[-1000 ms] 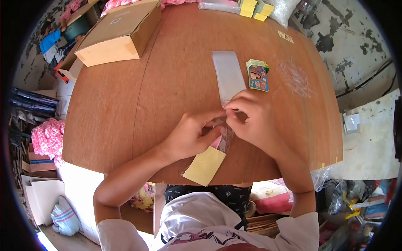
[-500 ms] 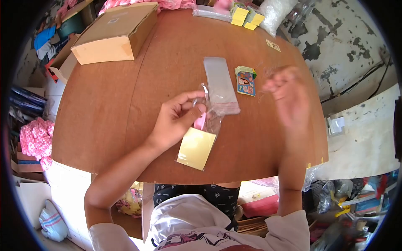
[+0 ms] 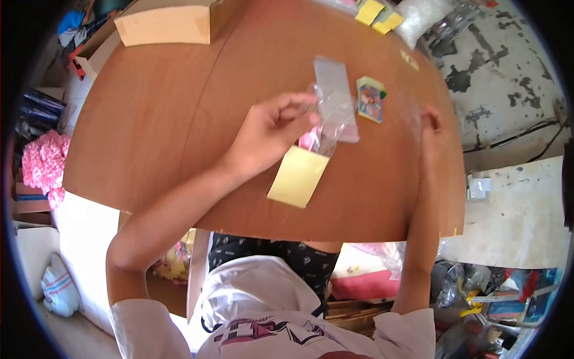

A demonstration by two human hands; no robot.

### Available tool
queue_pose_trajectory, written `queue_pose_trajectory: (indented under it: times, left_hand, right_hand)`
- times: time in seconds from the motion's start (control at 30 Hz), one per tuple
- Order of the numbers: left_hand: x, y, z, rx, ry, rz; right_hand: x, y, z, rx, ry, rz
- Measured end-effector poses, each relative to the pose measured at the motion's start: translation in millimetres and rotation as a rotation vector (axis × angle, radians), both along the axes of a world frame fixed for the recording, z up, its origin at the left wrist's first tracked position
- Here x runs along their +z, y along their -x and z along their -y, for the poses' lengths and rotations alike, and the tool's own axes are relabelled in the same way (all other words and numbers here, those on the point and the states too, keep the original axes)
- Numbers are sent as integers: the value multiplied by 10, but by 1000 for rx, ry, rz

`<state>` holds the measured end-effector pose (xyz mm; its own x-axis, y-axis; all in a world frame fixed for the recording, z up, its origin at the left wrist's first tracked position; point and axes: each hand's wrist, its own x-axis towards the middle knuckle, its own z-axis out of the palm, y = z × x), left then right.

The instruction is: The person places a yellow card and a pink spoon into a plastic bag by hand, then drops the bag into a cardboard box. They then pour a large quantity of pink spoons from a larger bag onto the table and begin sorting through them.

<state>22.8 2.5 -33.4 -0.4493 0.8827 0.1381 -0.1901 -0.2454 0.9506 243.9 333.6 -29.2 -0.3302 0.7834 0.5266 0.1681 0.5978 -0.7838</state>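
Note:
My left hand [image 3: 266, 134] pinches the top of a clear plastic bag that holds a yellow card [image 3: 299, 176] and a pink item [image 3: 310, 139]. Beyond it lies a stack of clear empty sleeves [image 3: 335, 96], partly behind the raised bag. To their right sits a small pile of printed cards [image 3: 370, 102]. Near the table's right edge is my right hand [image 3: 431, 122], its fingers curled together. A faint transparent film shows beside those fingers; blur hides exactly what they grip.
The brown table [image 3: 149, 131] carries a cardboard box [image 3: 164, 27] at the back left. Yellow blocks [image 3: 379, 17] and a white plastic bundle [image 3: 418, 18] stand at the back right. A small pale card [image 3: 409, 60] lies near the right edge.
The view has shifted, so the table sits higher in the frame. My right hand has moved lower relative to the cards, out toward the right edge. My left hand still holds the bag.

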Motion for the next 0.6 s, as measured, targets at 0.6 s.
queue_pose_trajectory:
  times: [0.6]
  left_hand:
    - [49, 18, -37, 154, -145, -265]
  right_hand:
    - [876, 758, 1665, 497, -346, 57]
